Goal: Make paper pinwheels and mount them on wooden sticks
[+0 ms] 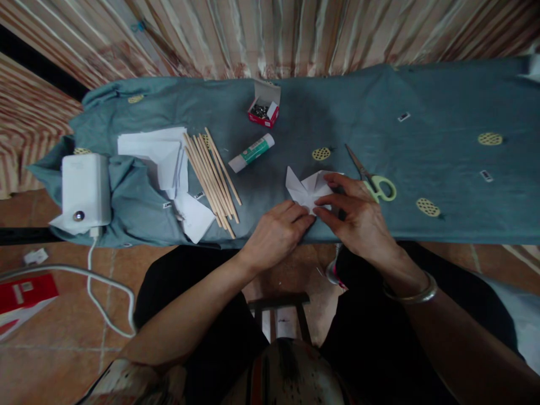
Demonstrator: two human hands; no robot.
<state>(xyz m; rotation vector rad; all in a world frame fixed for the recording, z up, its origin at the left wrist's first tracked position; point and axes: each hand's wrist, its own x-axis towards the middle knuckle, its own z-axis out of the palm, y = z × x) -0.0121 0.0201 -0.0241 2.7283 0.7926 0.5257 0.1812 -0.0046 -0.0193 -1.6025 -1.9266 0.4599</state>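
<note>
Head view: folded paper (307,194) lies at the table's (455,174) near edge. The left hand (276,233) curls onto its near side, pinching or pressing, I cannot tell; the right hand (358,219) touches its right side, fingers parted. Scissors (383,188) lie just right, glue (253,152) and sticks (213,180) left.

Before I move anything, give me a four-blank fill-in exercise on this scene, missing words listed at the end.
The left hand and the right hand both touch folded white ____.
The scissors have light ____ handles.
The front of the small open box is ____.
The metal bangle is worn on the ____ arm.

Missing words: paper; green; red; right.
</note>
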